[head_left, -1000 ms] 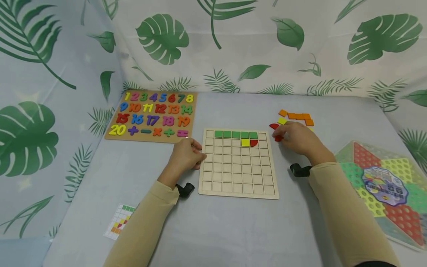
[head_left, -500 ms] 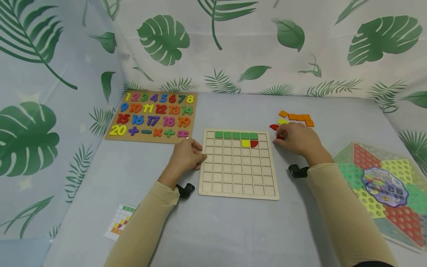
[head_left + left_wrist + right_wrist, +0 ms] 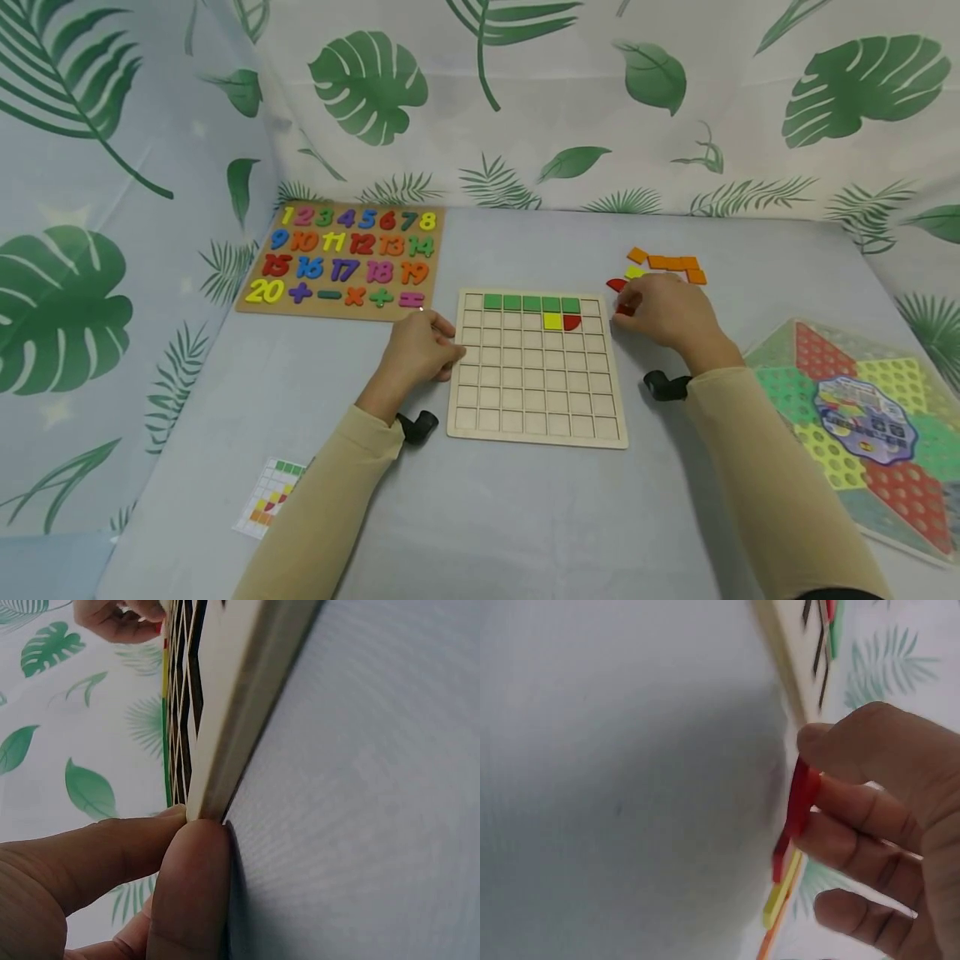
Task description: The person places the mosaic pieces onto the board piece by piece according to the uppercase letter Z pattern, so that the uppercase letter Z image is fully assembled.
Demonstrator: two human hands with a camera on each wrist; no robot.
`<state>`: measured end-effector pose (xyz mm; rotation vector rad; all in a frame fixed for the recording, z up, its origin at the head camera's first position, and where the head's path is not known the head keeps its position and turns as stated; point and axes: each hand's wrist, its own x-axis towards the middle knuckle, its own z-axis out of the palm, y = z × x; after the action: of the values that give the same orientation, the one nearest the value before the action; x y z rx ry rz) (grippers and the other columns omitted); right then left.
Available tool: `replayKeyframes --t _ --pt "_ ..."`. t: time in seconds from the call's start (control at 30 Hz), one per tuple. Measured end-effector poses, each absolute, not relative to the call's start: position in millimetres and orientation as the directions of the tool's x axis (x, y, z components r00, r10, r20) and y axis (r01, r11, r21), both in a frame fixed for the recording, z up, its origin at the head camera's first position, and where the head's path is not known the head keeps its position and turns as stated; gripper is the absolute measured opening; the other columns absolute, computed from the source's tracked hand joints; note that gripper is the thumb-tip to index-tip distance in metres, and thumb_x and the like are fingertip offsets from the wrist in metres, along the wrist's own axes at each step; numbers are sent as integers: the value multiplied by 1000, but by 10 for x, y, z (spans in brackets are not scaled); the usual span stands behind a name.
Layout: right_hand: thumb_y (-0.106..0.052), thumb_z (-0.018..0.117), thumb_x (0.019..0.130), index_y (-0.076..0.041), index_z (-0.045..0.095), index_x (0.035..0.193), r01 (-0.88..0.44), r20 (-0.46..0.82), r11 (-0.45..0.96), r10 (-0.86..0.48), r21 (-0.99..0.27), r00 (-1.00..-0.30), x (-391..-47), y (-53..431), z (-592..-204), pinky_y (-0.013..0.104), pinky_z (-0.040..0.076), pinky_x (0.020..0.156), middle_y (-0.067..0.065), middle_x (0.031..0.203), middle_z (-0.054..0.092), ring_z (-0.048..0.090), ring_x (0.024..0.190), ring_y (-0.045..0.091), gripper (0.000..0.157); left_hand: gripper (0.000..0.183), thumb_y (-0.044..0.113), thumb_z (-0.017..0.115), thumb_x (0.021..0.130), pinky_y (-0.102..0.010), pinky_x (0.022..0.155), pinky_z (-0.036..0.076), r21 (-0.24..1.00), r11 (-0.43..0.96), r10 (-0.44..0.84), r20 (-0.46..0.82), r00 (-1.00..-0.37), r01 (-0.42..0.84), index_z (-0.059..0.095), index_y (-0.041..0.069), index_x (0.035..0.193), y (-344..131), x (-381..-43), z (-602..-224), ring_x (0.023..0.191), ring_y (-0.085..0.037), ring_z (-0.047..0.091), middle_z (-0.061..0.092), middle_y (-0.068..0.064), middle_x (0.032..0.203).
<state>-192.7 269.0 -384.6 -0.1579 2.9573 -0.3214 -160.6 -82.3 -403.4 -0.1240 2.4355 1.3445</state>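
Observation:
Thumb and index finger of my left hand (image 3: pixel 415 350) pinch the left edge of a wooden grid board (image 3: pixel 522 377). The board's top row bears several green square tiles (image 3: pixel 531 304); below them sit a yellow square tile (image 3: pixel 552 322) and a red quarter-circle tile (image 3: pixel 572 322). Just right of the board, my right hand (image 3: pixel 663 312) pinches another red tile (image 3: pixel 800 796) between thumb and fingers, mostly covered in the head view. Beyond its fingertips lie a loose red tile (image 3: pixel 616 285) and a yellow tile (image 3: pixel 634 272). More loose pieces may be hidden under that hand.
Several orange tiles (image 3: pixel 667 262) lie behind the right hand. A number puzzle board (image 3: pixel 352 319) lies at back left, a pattern card (image 3: pixel 270 497) beside the left forearm. At right is a colourful star-patterned game board (image 3: pixel 825 342). Leaf-printed cloth (image 3: pixel 525 125) walls the back and left.
The right hand has shifted slightly left toward the board, its fingers drawn over the red tile near it. The left hand and the board stay in place.

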Motion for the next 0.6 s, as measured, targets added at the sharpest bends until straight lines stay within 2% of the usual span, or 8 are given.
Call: replayKeyframes --t 0.1,0.13,0.33,0.37,0.47,0.6 --pt "-28 79 89 -11 77 103 -156 -126 951 -196 -267 -973 -1890 2617 -3820 42 53 74 7 98 74 60 91 27 21 28 9 81 88 -24 52 60 802 548 96 -342 -935 -237 66 1 111 -822 -1610 -4046 54 -10 64 68 -9 87" --pt "-27 80 89 -13 77 102 -186 -123 941 -228 -283 -966 -1873 2585 -3813 42 53 77 5 96 74 62 97 27 19 28 9 81 88 -23 52 60 802 549 94 -340 -936 -236 66 1 111 -824 -1612 -4050 54 -10 64 68 -9 86" --pt "-25 83 88 -17 78 98 -303 -116 889 -360 -343 -926 -1803 2369 -3820 38 51 80 -1 90 69 60 95 23 14 28 10 81 88 -22 51 59 798 553 89 -343 -935 -240 66 2 111 -826 -1625 -4068 55 -10 64 68 -8 85" --pt "-25 83 88 -17 79 98 -312 -112 884 -370 -347 -922 -1797 2340 -3831 37 50 77 -1 90 69 58 89 21 14 28 10 81 88 -22 51 59 797 554 89 -344 -935 -240 66 2 111 -825 -1626 -4069 55 -10 65 68 -8 85" --pt "-26 84 87 -17 80 99 -336 -103 874 -393 -350 -914 -1779 2263 -3863 36 52 79 0 94 70 59 89 19 16 28 10 81 88 -23 51 59 797 554 87 -343 -935 -241 66 2 111 -823 -1625 -4072 55 -10 65 69 -9 85" --pt "-26 85 87 -16 80 101 -357 -97 868 -412 -345 -906 -1751 2169 -3897 42 56 87 1 102 73 60 98 23 18 28 10 81 88 -23 52 60 797 553 84 -343 -936 -243 66 3 111 -822 -1623 -4075 55 -10 65 69 -9 86"
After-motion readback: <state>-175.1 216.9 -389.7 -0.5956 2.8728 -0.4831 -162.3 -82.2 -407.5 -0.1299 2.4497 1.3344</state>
